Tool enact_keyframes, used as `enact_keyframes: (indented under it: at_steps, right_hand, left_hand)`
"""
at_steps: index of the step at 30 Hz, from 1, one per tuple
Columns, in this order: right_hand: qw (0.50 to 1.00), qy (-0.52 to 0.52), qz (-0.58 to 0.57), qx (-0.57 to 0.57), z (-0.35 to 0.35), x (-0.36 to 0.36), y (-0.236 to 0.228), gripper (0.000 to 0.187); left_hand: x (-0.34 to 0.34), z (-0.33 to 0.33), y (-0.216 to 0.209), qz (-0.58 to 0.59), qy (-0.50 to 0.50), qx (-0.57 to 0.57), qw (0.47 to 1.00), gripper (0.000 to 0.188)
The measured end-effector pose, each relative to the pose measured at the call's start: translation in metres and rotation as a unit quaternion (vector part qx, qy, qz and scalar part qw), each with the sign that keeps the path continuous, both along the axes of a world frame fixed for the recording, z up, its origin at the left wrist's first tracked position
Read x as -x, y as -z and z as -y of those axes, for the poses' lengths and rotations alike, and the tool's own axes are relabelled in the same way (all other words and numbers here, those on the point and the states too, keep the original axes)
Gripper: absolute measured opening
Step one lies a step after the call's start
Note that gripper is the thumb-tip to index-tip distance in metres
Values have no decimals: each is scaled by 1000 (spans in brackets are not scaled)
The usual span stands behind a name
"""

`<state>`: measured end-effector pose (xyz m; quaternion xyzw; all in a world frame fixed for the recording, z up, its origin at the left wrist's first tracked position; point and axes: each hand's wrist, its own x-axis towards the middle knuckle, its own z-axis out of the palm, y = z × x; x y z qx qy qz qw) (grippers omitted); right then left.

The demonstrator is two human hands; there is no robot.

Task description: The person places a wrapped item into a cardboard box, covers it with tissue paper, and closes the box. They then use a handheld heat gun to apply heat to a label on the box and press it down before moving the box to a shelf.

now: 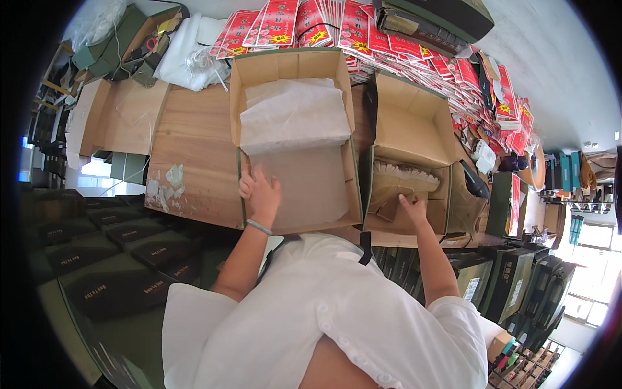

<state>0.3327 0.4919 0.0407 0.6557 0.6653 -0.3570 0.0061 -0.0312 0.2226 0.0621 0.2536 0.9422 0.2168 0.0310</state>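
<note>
A shoebox (355, 188) with its lid raised stands on the table in front of me, lined with white tissue paper (295, 117). My left hand (260, 193) is over its near left side, fingers loosely bent and thumb apart, holding nothing. To the right, a second open shoebox (414, 107) holds a tan shoe (389, 181) lying on its side, its pale toothed sole edge toward the far side. My right hand (413, 209) reaches into this box and pinches the shoe's near edge; the fingertips are partly hidden.
Red printed packets (389, 39) are heaped along the back, with a dark green box (440, 19) on top. White plastic wrapping (191, 55) lies at the back left. Stacked dark shoeboxes (123, 259) stand low on the left, and more boxes (512, 279) on the right.
</note>
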Motion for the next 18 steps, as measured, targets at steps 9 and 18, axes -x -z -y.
enact_keyframes:
  at_steps: [9, 18]
  right_hand:
    - [844, 160, -418, 297, -7, 7, 43, 82]
    - [802, 254, -508, 187, -3, 23, 10, 58]
  left_hand:
    - [-10, 67, -15, -43, -97, 73, 992, 69]
    - [-30, 83, 9, -1, -171, 43, 984, 39]
